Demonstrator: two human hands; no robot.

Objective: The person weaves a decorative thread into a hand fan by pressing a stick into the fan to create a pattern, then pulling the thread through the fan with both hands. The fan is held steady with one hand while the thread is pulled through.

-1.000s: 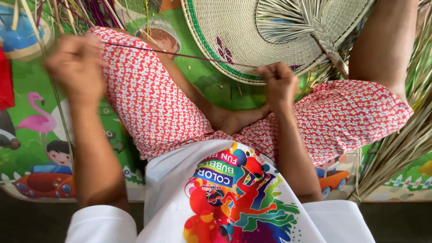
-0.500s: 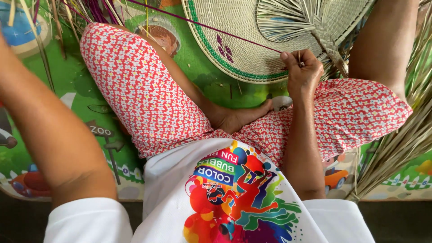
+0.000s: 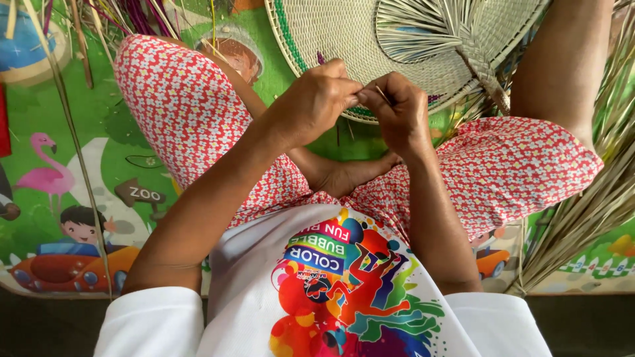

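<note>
Both my hands meet at the near rim of the round woven mat (image 3: 344,39), which lies on the floor mat (image 3: 40,119) just beyond my crossed legs. My left hand (image 3: 316,102) and right hand (image 3: 397,112) are touching, fingertips pressed together; each grip is closed in a pinch on a thin strand (image 3: 382,94) of straw, only a short pale bit of which shows between them. The strand is light and narrow, judged stiff along its length but likely to kink or split if bent sharply; best held close to the weave, near its end, with fingertips only. The woven mat looks light and flexible, its green-edged rim firm enough to brace against. A palm-leaf fan (image 3: 430,33) lies on top of the woven mat, toward its far right side, handle pointing down to my right knee. Loose purple and pale reeds (image 3: 132,13) lie at the far left corner of the floor mat; a bundle of dry leaves (image 3: 582,205) fans along its right edge. Open room: the left side of the floor mat beside my left knee is free for pulling a strand outward; the right side is crowded by the leaves and the fan handle, so little sweep there.
</note>
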